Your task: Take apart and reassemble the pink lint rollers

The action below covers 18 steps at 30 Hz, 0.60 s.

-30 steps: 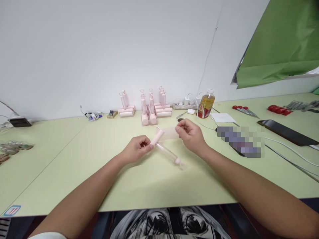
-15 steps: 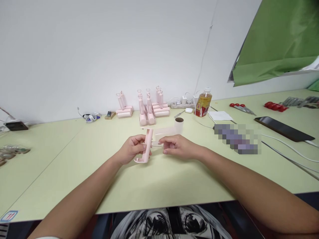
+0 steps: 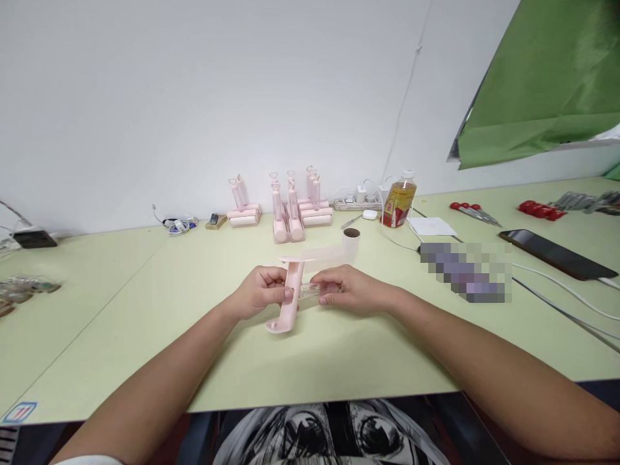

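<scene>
Right hand moved from beside the white roll to the clear handle, fingers curled round it. Left hand pinches the pink holder, front-left of the roll.

Labelled bottle near white paper

The holder is smooth plastic; its handle is clear, glossy plastic; the table looks smooth and matt; the phone glossy.
</scene>
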Available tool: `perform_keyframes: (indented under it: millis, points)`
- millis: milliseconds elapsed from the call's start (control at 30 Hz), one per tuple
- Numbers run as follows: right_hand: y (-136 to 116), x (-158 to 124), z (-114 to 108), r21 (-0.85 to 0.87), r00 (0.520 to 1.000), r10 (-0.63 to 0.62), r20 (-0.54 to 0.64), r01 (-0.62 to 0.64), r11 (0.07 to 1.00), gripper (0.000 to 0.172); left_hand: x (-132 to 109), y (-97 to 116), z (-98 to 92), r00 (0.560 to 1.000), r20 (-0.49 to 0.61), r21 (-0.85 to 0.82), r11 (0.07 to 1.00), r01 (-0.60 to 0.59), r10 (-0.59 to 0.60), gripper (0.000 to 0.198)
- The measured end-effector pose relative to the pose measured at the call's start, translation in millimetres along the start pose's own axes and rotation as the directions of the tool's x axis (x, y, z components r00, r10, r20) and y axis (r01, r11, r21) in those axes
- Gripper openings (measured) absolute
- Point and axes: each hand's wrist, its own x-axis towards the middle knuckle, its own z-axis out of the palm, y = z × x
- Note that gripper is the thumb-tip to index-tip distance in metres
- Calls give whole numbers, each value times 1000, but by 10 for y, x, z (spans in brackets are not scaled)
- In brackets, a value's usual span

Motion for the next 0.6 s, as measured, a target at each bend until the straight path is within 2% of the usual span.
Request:
perform_keyframes:
  millis: [267,533,600]
  points:
    - [10,-4,-8,20,999,49,19,-50,999,33,21,13,8,999,-40,12,1000,12,-11,35]
    - [-2,4,-51,106,999,14,49,-19,994,30,34,-17,106,995,-92,-117,992,-57,46,38]
    - [-25,5,-81,136,998,-1,62,-7,991,28,29,-10,141,996,-70,-153,986,-66,56,38]
